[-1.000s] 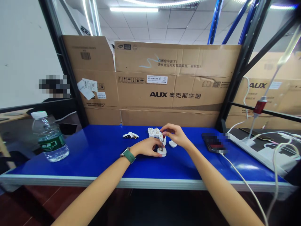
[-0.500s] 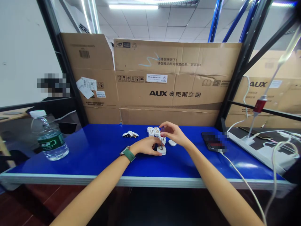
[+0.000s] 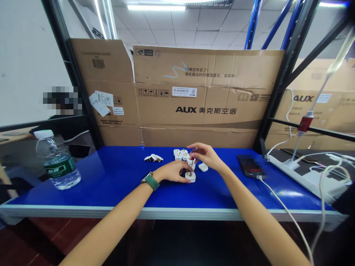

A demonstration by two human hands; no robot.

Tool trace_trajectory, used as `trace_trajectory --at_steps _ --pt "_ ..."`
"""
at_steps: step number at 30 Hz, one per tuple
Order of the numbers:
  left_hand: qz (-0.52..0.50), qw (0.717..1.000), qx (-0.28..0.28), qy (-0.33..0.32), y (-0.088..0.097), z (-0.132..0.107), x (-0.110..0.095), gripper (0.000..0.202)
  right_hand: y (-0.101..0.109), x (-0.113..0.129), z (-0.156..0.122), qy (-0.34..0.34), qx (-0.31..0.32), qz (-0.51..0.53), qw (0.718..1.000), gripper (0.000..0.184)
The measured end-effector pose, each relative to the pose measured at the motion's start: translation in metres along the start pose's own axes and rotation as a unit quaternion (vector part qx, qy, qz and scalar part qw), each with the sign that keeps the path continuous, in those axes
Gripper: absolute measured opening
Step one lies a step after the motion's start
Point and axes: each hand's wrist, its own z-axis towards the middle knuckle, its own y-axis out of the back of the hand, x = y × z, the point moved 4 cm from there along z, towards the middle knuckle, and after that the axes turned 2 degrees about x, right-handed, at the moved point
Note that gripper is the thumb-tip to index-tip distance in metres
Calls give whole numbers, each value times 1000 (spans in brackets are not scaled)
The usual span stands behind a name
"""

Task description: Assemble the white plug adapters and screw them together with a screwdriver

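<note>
My left hand point(image 3: 174, 171) rests on the table with its fingers closed around a small white plug point(image 3: 190, 178), which lies flat. A screwdriver point(image 3: 191, 168) stands nearly upright over the plug, its metal shaft reaching down onto it. The reddish handle is pinched by the fingertips of my right hand point(image 3: 206, 157), from above. Just behind are several white plugs point(image 3: 181, 154) with their pins up. A loose white piece point(image 3: 203, 167), rounded and flat, lies right of the screwdriver. The exact spot where the screwdriver tip meets the plug is too small to make out.
White parts with metal pins point(image 3: 153, 158) lie to the left on the blue table point(image 3: 116, 184). A water bottle point(image 3: 61, 162) stands far left. On the right are a black phone point(image 3: 251, 167) with a cable and a white power strip point(image 3: 302, 179). Cardboard point(image 3: 205, 122) walls the back.
My right hand's fingers have shifted slightly around the screwdriver handle and its tilt has changed a little. My left hand and the plug stay in place.
</note>
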Motion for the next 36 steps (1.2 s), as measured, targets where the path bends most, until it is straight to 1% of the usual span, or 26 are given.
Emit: trace_trajectory --at_steps 2,3,6,8,14,18,21,24,31,36 --pt "-5 1000 5 0 0 0 -1 43 0 2 -1 -7 25 20 999 43" --pt "-8 1000 7 -1 0 0 -1 43 0 3 -2 -12 37 28 999 43" --pt "-10 1000 5 -1 1 -1 -2 43 1 6 -4 -25 44 25 998 32" --pt "-7 1000 -1 1 1 -1 -2 44 1 5 -4 -31 32 13 999 29" --pt "-1 1000 7 1 1 0 -2 44 3 -4 0 -35 -7 16 999 30" --pt "-2 1000 5 4 1 -1 -2 45 8 -3 1 -23 -46 31 998 30" --pt "0 1000 1 3 1 -1 -2 44 11 -1 1 -17 -62 33 997 31" --pt "-1 1000 2 4 1 -1 -1 45 9 -1 0 -14 -52 27 998 29" --pt "4 1000 2 2 1 -1 -2 43 -3 -2 -1 -13 -10 -8 1000 18" --pt "6 1000 3 2 1 -1 -2 42 -3 -6 0 -20 -2 6 1000 20"
